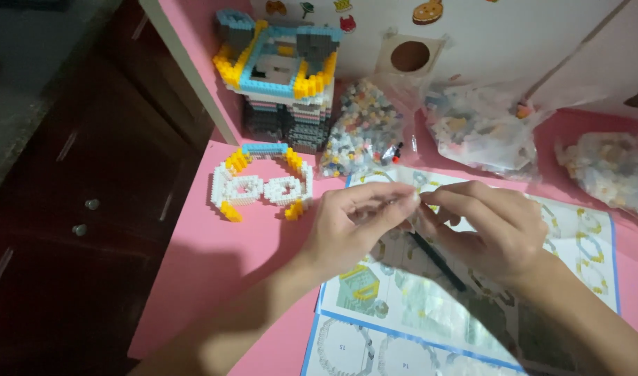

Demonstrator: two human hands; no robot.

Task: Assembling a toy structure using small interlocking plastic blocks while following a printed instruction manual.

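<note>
Both hands pinched a tiny building-block piece above the instruction sheet.

Left hand (pixel 347 226) and right hand (pixel 489 226) met fingertip to fingertip, grips closed on the small pale block (pixel 411 202) over the instruction sheet (pixel 577 237) near the pink bench (pixel 221 251) front edge. Block judged light, stiff, slippery; best pinched by its sides. White-yellow subassembly (pixel 262 184) and block model (pixel 281 76) sat toward the back-left corner.

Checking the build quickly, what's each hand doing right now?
Left hand: fingers pinched on something tiny, unidentifiable.
Right hand: fingertips pinched at the same spot.
</note>
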